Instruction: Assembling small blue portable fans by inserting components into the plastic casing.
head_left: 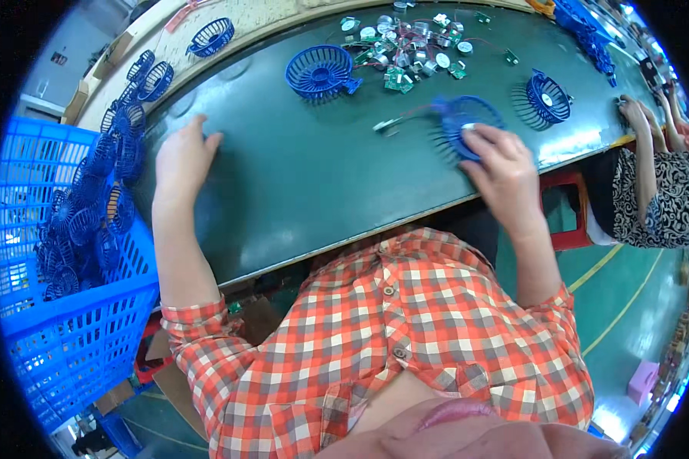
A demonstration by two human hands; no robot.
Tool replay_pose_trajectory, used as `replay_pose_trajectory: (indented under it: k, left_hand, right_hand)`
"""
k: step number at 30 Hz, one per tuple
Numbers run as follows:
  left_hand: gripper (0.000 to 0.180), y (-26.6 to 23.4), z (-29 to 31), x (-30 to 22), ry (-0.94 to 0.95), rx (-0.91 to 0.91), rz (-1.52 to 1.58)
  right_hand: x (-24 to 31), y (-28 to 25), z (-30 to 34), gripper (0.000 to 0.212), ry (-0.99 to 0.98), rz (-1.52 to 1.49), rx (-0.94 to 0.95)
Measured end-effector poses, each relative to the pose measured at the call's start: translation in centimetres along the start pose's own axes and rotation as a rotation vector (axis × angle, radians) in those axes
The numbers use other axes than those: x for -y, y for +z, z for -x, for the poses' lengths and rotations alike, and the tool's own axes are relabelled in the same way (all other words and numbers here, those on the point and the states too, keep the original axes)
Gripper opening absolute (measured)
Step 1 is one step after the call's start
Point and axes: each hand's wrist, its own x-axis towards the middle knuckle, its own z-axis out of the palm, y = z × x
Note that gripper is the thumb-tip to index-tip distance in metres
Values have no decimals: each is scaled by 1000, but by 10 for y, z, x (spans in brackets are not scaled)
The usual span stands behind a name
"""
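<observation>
My right hand [505, 172] is at the near right of the table, its fingers closed over the edge and centre of a blue round fan housing [478, 113], slightly blurred. A thin wire runs from this housing to a small circuit board [389, 125] on its left. My left hand [185, 157] holds nothing; its fingers are apart above the table's left side, close to the blue crate. Another blue slatted fan housing [321, 74] sits farther back, between both hands. To the right stands a blue housing with a pale round centre [548, 99].
A heap of small motors with circuit boards and wires [413, 50] lies at the back of the green table [306, 176]. At left, a blue plastic crate [76, 314] holds many blue housings. A loose housing [211, 37] rests on the back-left ledge. Another person's hand [632, 113] is at far right.
</observation>
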Motion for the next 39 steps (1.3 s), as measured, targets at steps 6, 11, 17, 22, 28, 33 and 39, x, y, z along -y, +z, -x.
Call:
replay_pose_trajectory:
  k: [6, 11, 17, 22, 28, 33, 39]
  left_hand:
    - [39, -19, 10, -64, 172, -77, 327]
    - [37, -13, 8, -45, 241, -358, 429]
    - [37, 5, 6, -16, 197, -231, 358]
    - [36, 1, 10, -26, 172, -65, 397]
    - [39, -11, 27, -47, 193, 90, 375]
    - [41, -18, 32, -67, 137, 149, 414]
    - [42, -6, 16, -48, 298, -136, 667]
  right_hand:
    - [-111, -26, 12, 32, 255, 349, 2]
    - [-129, -19, -32, 30, 175, 695, -152]
    - [-112, 30, -115, 25, 269, 312, 56]
    - [-146, 53, -137, 33, 394, 106, 189]
    - [-95, 12, -87, 23, 294, 271, -82]
    - [-26, 7, -25, 16, 208, 274, -10]
    - [-2, 7, -10, 21, 365, -31, -59]
